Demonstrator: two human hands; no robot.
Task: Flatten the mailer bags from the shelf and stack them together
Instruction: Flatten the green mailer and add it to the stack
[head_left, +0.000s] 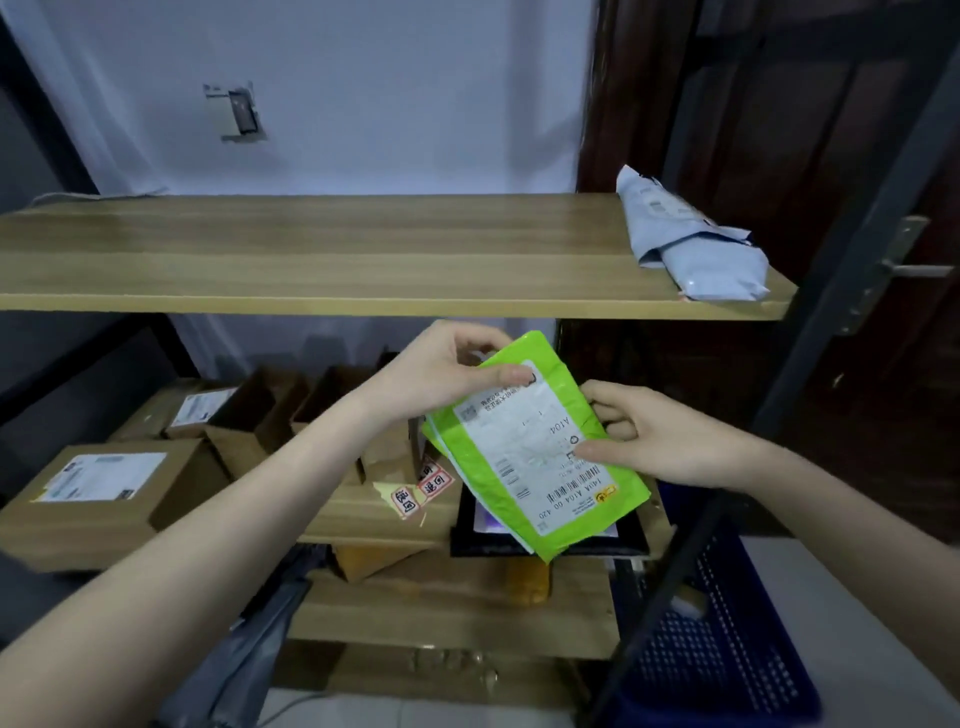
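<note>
A bright green mailer bag (498, 499) with a white shipping label is held in the air below the top shelf, tilted down to the right. My left hand (447, 371) pinches its upper left corner. My right hand (649, 431) grips its right edge, thumb on the label. A thin white layer shows along the bag's lower left edge, possibly a second bag. A crumpled light blue mailer bag (685, 244) lies folded at the right end of the top wooden shelf (322, 254).
Cardboard boxes (104, 493) and open cartons (260, 415) fill the middle shelf, with a black flat parcel (467, 530) under the green bag. A grey bag (249, 654) hangs low left. A blue mesh basket (727, 654) stands at the lower right beside the black shelf post.
</note>
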